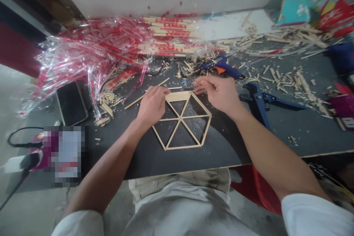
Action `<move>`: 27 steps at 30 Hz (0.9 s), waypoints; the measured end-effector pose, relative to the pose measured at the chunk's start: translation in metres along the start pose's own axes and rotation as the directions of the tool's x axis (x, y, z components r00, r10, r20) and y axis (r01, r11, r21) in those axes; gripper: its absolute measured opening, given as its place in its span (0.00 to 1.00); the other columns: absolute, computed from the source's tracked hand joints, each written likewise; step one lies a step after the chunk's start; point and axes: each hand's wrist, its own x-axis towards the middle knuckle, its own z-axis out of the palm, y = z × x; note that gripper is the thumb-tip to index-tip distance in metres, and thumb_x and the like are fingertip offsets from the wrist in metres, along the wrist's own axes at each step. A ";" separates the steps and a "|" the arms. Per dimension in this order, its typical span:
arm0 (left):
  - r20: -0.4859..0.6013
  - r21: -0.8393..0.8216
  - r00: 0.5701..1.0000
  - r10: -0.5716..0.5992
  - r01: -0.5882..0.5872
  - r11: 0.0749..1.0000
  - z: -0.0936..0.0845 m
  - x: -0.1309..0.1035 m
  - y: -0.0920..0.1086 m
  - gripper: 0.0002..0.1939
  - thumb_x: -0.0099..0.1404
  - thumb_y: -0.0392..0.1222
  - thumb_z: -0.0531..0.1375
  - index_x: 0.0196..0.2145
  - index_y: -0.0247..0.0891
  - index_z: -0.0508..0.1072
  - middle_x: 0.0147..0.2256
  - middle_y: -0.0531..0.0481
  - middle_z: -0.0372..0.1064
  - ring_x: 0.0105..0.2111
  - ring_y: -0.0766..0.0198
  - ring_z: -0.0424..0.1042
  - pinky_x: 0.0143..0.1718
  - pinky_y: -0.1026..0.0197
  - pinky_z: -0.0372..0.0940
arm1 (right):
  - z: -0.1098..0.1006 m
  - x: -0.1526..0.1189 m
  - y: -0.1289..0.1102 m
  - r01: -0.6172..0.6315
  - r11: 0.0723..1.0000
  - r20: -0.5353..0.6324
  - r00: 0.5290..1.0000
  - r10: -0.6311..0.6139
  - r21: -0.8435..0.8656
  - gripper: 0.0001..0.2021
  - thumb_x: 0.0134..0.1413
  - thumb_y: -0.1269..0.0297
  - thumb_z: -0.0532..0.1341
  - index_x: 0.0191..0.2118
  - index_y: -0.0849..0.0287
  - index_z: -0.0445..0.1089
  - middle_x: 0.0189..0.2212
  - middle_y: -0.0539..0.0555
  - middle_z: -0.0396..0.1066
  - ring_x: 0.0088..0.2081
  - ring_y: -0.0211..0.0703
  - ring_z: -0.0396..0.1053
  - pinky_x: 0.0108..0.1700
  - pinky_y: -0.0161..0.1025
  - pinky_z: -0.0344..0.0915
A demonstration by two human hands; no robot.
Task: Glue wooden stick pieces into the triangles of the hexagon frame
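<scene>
Since thin sticks (183, 147) form it, the hexagonal frame (180, 118) seems light, stiff, fragile, best held by its corners; left hand (151, 106) at eleven o'clock, right hand (217, 92) at one, fingers narrowed, grips unclear

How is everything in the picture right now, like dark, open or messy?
Stick frame, lying flat, far section partly filled
Left hand, fingers at the frame
Right hand, fingers at its far-right corner
Phone, screen dark
Glue gun, lying on its side
Blue cutter, handles spread apart
Plastic wrappers, heaped
Stick scraps, scattered
</scene>
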 end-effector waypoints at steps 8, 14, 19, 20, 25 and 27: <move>0.003 -0.012 1.000 -0.012 0.012 1.000 0.000 0.001 -0.001 0.15 0.76 0.35 0.47 0.45 0.39 0.73 0.45 0.42 0.78 0.45 0.52 0.71 0.52 0.48 0.67 | 0.001 0.002 -0.002 -0.119 0.993 -0.137 0.983 0.119 0.010 0.04 0.52 0.59 0.74 0.30 0.52 0.83 0.29 0.51 0.82 0.29 0.47 0.80 0.40 0.48 0.83; 0.011 -0.014 1.000 -0.019 0.019 1.000 -0.001 0.001 0.000 0.16 0.78 0.37 0.46 0.45 0.39 0.73 0.45 0.41 0.77 0.45 0.51 0.71 0.52 0.48 0.67 | -0.002 0.005 0.003 -0.101 0.994 -0.130 0.986 0.107 0.053 0.11 0.63 0.55 0.66 0.34 0.55 0.80 0.25 0.53 0.79 0.23 0.45 0.77 0.30 0.46 0.80; 0.006 -0.010 1.000 -0.009 0.009 1.000 -0.001 0.002 0.001 0.15 0.77 0.36 0.47 0.45 0.38 0.73 0.45 0.41 0.78 0.45 0.51 0.71 0.51 0.48 0.67 | -0.004 0.005 0.006 -0.018 0.999 -0.118 0.993 0.023 0.045 0.10 0.63 0.64 0.61 0.38 0.56 0.81 0.38 0.55 0.84 0.35 0.49 0.83 0.45 0.50 0.83; 0.006 -0.011 1.000 -0.009 0.009 1.000 -0.001 0.002 0.001 0.15 0.77 0.36 0.47 0.45 0.38 0.73 0.45 0.41 0.78 0.45 0.51 0.71 0.51 0.48 0.67 | -0.006 0.005 0.004 -0.023 0.999 -0.125 0.992 0.028 0.038 0.10 0.63 0.66 0.61 0.35 0.55 0.82 0.39 0.54 0.84 0.36 0.48 0.83 0.47 0.51 0.83; 0.005 -0.018 1.000 -0.011 0.011 1.000 -0.001 0.001 0.001 0.15 0.78 0.36 0.46 0.45 0.38 0.73 0.45 0.41 0.78 0.45 0.51 0.71 0.51 0.48 0.67 | -0.012 0.004 -0.010 -0.113 0.993 -0.173 0.978 0.115 0.022 0.06 0.54 0.66 0.71 0.29 0.46 0.81 0.31 0.48 0.83 0.36 0.52 0.82 0.48 0.55 0.82; 0.005 -0.018 1.000 -0.013 0.013 1.000 -0.001 0.001 0.001 0.15 0.77 0.36 0.47 0.45 0.38 0.73 0.45 0.41 0.78 0.44 0.51 0.71 0.51 0.48 0.67 | -0.013 0.004 -0.014 -0.091 0.996 -0.188 0.978 0.085 -0.021 0.05 0.51 0.65 0.74 0.29 0.47 0.81 0.30 0.49 0.82 0.34 0.51 0.81 0.45 0.53 0.82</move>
